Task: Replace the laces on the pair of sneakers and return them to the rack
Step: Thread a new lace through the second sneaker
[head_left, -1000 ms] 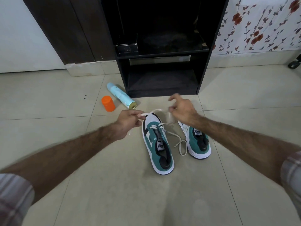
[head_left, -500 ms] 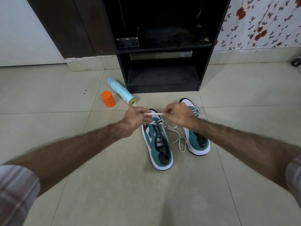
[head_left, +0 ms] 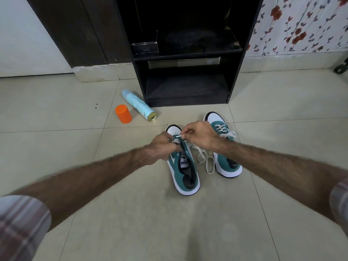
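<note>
Two teal and white sneakers stand side by side on the tiled floor, toes toward the rack. Over the front eyelets of the left sneaker (head_left: 185,172) my left hand (head_left: 162,146) rests, pinching its white lace (head_left: 204,157). My right hand (head_left: 200,135) holds the tip of that same lace just above the toe cap. Loose lace loops lie on the floor between the shoes. The right sneaker (head_left: 225,153) is laced and partly hidden by my right wrist. The black rack (head_left: 185,53) stands straight ahead, its lower shelf bare.
An orange cap (head_left: 123,113) and a pale blue spray can (head_left: 138,104) lie on the floor left of the rack. A small clear box (head_left: 145,47) sits on the rack's upper shelf. A dark wheel (head_left: 341,67) shows at the far right edge.
Both hands have dropped lower and closer together over the left sneaker's toe end. The lace, stretched between them before, is now drawn short at the front eyelets.
</note>
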